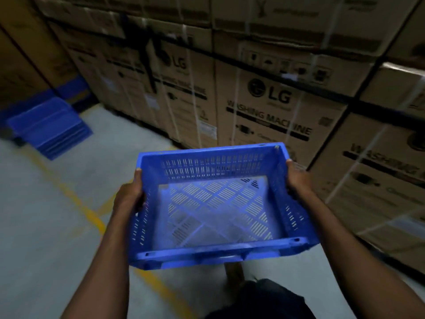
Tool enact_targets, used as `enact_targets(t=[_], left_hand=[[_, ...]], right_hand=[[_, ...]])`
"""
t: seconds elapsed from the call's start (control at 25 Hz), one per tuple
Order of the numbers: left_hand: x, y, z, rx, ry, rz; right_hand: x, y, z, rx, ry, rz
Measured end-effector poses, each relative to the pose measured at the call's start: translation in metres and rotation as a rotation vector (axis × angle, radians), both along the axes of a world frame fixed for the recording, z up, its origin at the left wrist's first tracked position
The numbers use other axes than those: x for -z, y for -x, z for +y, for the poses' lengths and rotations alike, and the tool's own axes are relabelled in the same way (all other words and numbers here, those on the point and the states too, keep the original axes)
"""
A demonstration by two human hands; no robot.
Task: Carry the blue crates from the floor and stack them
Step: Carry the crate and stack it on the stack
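I carry an empty blue slotted crate (216, 254) in front of me, above the floor, open side up. My left hand (130, 196) grips its left wall, thumb over the rim. On the opposite side my right hand (299, 179) grips the right wall the same way. At the far left a stack of blue crates (49, 127) stands on the floor, blurred.
A wall of large cardboard washing-machine boxes (264, 104) runs along the right and straight ahead. Yellow lines (92, 215) cross the grey concrete floor (46, 226). My leg and foot (234, 272) show under the crate.
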State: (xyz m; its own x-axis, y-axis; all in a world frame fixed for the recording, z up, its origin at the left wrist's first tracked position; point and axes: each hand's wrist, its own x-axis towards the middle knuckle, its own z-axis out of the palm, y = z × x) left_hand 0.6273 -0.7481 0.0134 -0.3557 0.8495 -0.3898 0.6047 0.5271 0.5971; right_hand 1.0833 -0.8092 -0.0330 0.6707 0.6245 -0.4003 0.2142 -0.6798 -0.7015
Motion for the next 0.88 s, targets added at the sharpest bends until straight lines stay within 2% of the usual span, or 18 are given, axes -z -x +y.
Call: enact_targets(t=[0.28, 0.56, 0.88], left_hand=[[-0.016, 0.093, 0.056, -0.398, -0.04, 0.078], [-0.011, 0.199, 0.097, -0.733, -0.222, 0.148], [-0.003, 0.372, 0.181, -0.841, -0.356, 0.09]], right_hand=[[-0.04, 0.122, 0.164, -0.25, -0.047, -0.054], [-0.04, 0.266, 0.298, -0.394, -0.344, -0.077], [-0.038, 0.459, 0.426, -0.463, -0.421, -0.046]])
